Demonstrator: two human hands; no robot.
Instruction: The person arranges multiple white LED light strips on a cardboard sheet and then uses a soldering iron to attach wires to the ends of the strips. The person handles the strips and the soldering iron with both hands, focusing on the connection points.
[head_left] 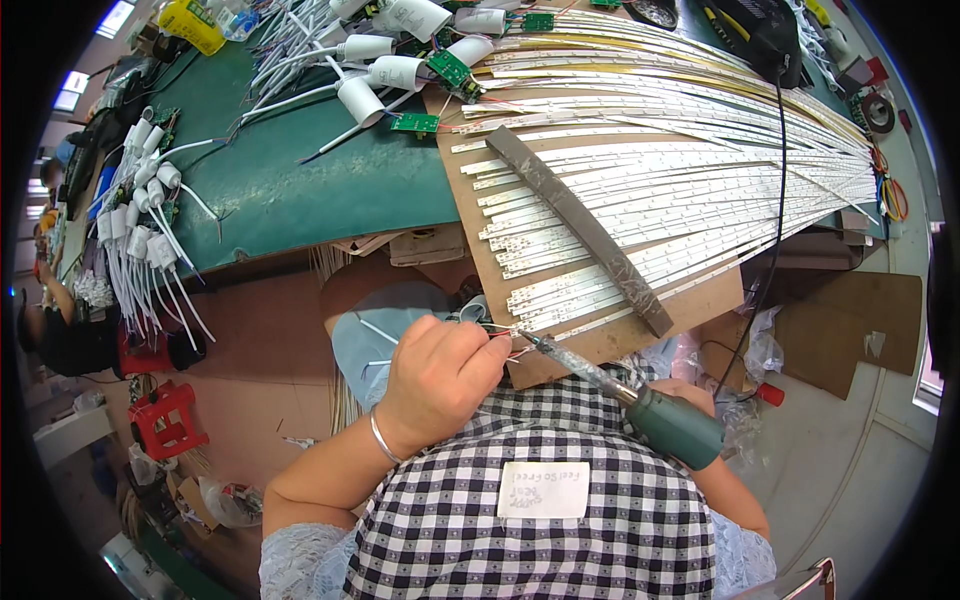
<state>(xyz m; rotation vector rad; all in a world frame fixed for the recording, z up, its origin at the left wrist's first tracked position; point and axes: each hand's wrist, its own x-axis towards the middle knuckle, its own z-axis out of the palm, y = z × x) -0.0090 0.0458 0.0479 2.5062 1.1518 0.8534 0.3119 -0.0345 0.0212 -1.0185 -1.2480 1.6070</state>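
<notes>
My left hand [447,372], a bracelet at its wrist, pinches thin wires [508,334] at the ends of the LED strips. A white housing with white leads lies just behind its fingers, partly hidden by them. In my right hand [685,394] is a soldering iron [665,420] with a dark green handle, which covers much of that hand. The iron's tip meets the wires beside my left fingertips. Many white LED strips [640,200] fan out over a brown board [480,215]. Across them lies a dark grey bar [580,230], pressing on the strips.
White cylindrical housings [395,72] with green circuit boards [415,123] crowd the green tabletop [310,190]. More housings [150,200] hang over its left edge. A black cord [783,160] crosses the strips at right. A red stool [165,420] stands on the floor, lower left.
</notes>
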